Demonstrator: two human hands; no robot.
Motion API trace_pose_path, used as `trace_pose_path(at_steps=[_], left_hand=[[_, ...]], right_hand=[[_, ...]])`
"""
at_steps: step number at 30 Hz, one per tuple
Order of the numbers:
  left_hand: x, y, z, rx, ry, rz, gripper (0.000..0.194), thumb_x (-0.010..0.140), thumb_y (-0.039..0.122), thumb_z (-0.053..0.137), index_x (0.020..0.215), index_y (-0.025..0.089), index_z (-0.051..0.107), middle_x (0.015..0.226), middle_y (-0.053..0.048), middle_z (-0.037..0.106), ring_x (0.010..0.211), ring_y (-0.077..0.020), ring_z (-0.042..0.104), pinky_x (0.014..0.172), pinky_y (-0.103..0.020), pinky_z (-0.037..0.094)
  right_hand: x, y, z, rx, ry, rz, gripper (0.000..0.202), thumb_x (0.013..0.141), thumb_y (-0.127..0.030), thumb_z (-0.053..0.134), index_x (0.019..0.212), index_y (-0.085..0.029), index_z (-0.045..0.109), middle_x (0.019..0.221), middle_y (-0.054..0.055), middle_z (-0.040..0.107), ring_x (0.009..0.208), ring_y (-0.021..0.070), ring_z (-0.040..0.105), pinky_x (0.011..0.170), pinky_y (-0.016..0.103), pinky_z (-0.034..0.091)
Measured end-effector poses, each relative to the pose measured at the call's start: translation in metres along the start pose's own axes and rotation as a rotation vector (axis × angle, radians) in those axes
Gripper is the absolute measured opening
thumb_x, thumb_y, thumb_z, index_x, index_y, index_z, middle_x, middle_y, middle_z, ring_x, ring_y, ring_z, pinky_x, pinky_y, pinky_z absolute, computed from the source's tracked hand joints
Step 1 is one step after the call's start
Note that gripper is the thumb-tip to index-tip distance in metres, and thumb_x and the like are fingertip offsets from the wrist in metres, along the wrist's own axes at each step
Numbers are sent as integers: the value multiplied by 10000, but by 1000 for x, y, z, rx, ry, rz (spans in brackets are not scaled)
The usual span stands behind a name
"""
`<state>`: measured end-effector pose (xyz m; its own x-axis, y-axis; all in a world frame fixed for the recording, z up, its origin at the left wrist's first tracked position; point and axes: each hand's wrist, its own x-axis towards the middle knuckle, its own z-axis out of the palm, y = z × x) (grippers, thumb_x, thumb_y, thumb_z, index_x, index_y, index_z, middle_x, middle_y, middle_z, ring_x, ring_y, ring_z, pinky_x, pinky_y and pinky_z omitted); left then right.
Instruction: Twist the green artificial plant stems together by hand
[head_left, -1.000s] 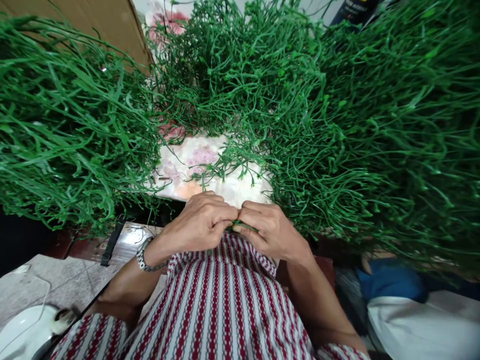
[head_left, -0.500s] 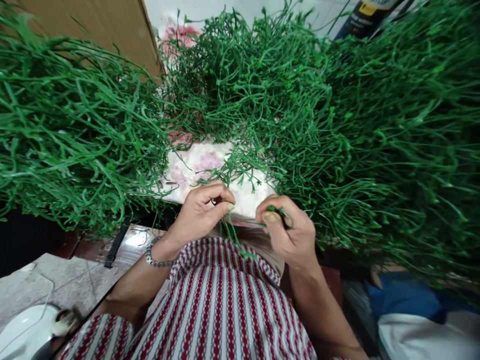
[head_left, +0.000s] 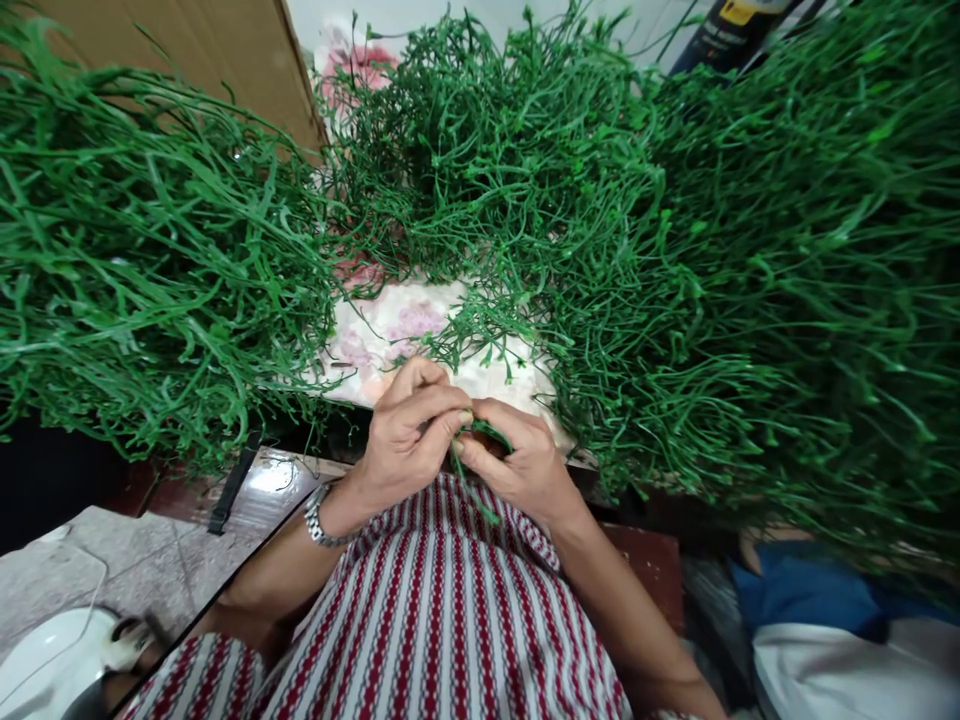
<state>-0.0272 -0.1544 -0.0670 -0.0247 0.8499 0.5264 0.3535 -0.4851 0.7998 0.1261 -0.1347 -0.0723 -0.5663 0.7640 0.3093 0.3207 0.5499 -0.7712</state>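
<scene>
My left hand (head_left: pixel 409 430) pinches thin green stems (head_left: pixel 474 490) that hang down in front of the striped clothing. Touching it at the fingertips, my right hand (head_left: pixel 521 455) is closed on a small green piece (head_left: pixel 487 432), mostly hidden by the fingers. Just beyond both hands, a small green sprig (head_left: pixel 487 330) lies on the white floral cloth (head_left: pixel 397 310). Large heaps of green plastic-looking stems surround the cloth: a left heap (head_left: pixel 150 270), a middle heap (head_left: pixel 510 150) and a right heap (head_left: pixel 787 280).
A cardboard box (head_left: pixel 195 50) stands at the back left, and a dark can (head_left: pixel 731 35) at the back right. At the lower left are a white round object (head_left: pixel 52 660) and a dark strap (head_left: pixel 232 490). Blue and white fabric (head_left: pixel 817 620) lies lower right.
My right hand has moved left and now meets my left hand at the fingertips. The gap between them has closed. My left hand has shifted only slightly.
</scene>
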Motion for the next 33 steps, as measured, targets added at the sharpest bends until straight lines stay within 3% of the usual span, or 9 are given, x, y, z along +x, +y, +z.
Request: trace_pose_path(at_steps=[4,7,11,19,28,30,33], left_hand=[[4,-2,-9,10,-143,-2,95,807,104,535,826,175,594,750,-20,524,744,-132,497,661,-269,420],[9,-2,-19,-21,-334,-80,101,819,120,515,878,168,581,794,-31,595,753,-132,542,684,-261,437],[10,1,-24,9,-436,-130,143,799,96,519,911,167,573,856,-36,627,801,-136,561,728,-255,441],[7,1,-20,64,-414,-149,152,738,42,525,827,165,513,792,-11,541,769,-131,499,692,-250,406],[7,0,-23,109,-487,-130,111,757,57,499,741,153,553,722,-1,522,713,-123,480,668,-259,381],[6,-3,-24,119,-470,-125,107,765,74,505,734,151,573,708,-2,527,701,-123,483,656,-259,380],[4,-7,-24,151,-430,-101,105,777,96,517,721,149,589,703,-11,537,718,-135,499,671,-272,390]], right_hand=[[1,0,0,-65,23,-24,65,829,-168,522,807,-164,583,729,13,587,652,107,536,616,223,426],[-1,2,-5,-111,33,-38,79,831,-193,547,871,-161,608,736,20,572,658,110,532,614,226,424],[-6,4,-10,-182,30,-52,135,831,-235,562,929,-164,624,750,31,557,670,123,540,603,235,429],[-10,5,-7,-312,107,-136,111,835,-215,552,905,-167,624,746,38,576,653,122,539,591,240,425],[-9,6,-10,-242,36,-87,167,843,-224,548,980,-164,624,786,47,584,675,126,552,592,244,447],[-9,4,-14,-189,85,-69,172,835,-214,561,992,-177,625,786,41,583,673,126,557,591,247,459],[-13,-9,-26,-206,283,-69,191,799,-153,598,976,-210,637,798,41,596,698,147,568,620,278,478]])
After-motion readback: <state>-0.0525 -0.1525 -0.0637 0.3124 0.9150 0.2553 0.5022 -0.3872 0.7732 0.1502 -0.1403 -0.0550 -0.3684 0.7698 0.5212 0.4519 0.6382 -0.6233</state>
